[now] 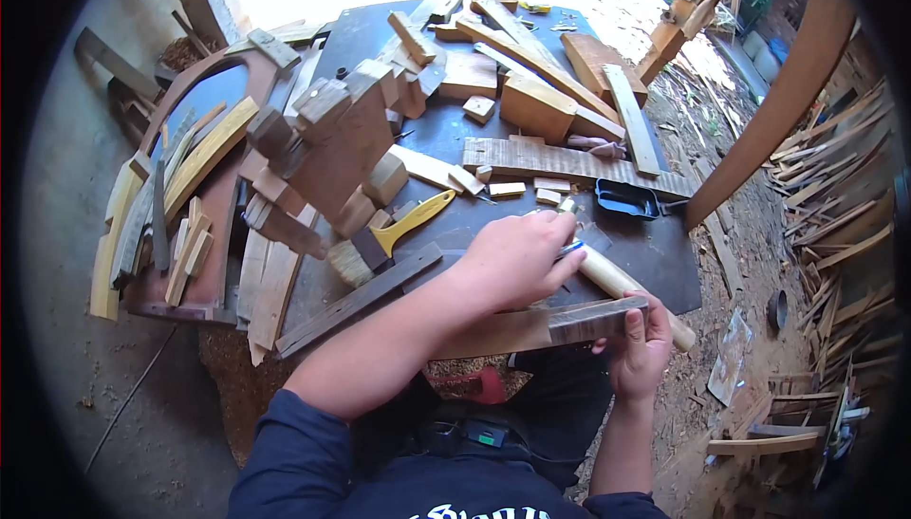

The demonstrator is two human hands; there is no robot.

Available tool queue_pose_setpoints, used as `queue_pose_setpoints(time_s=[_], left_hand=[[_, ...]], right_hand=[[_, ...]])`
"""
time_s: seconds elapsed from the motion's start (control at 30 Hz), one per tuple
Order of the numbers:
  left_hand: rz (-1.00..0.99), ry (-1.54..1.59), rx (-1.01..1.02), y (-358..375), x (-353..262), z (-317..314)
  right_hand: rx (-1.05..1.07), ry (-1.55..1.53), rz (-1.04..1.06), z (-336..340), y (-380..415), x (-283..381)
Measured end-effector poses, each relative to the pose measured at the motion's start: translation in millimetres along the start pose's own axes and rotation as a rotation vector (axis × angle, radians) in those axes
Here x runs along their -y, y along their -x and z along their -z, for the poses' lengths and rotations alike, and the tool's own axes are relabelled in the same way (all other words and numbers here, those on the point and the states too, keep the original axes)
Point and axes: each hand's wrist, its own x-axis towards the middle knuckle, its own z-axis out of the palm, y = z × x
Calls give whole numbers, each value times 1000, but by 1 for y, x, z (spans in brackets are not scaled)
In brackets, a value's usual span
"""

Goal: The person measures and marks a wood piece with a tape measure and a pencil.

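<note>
My left hand (517, 258) is closed above the table edge, with a slim blue-and-white pen (570, 249) sticking out by its fingertips. Part of the pen is hidden by the hand. My right hand (638, 343) grips the right end of a wooden board (569, 322), thumb on its near face. The board lies along the table's near edge, partly behind my left forearm. Just beyond the board, a pale round wooden rod (622, 282) slants down to the right, passing behind my right fingertips.
A yellow-handled brush (413, 222) rests left of my left hand. Wood blocks (536, 106) and offcuts crowd the dark table (446, 234). A small black tray (626, 199) sits at the right. A wooden post (778, 101) rises beyond the table's right edge.
</note>
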Motion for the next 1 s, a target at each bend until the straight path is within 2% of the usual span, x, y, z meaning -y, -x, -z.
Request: queue_pose_setpoints(time_s=[0.2, 0.33, 0.4, 0.47, 0.6, 0.67, 0.7, 0.77, 0.83, 0.93, 1.0], left_hand=[[31, -80, -71, -2, 8, 0], [38, -1, -121, -5, 12, -1], [69, 26, -125, -5, 10, -1], [86, 41, -126, -5, 9, -2], [129, 65, -86, -3, 6, 0], [121, 83, -92, -4, 9, -3], [114, 86, -111, -4, 10, -4], [106, 98, -127, -4, 11, -5], [95, 112, -151, -4, 12, -4], [107, 137, -135, -5, 14, -2], [115, 154, -123, -6, 15, -1]], right_hand=[[-85, 195, 105, -16, -13, 14], [-46, 210, 62, -23, -41, 21], [31, 378, 79, -24, -69, 28], [58, 662, 306, -32, -104, 44], [82, 830, 551, -77, -197, 74], [77, 913, 573, -101, -265, 72], [83, 1002, 661, -107, -307, 61], [132, 1186, 580, -134, -380, 49], [199, 1509, 496, -153, -447, 30], [293, 1851, 499, -169, -529, -3], [327, 1915, 483, -183, -570, -17]])
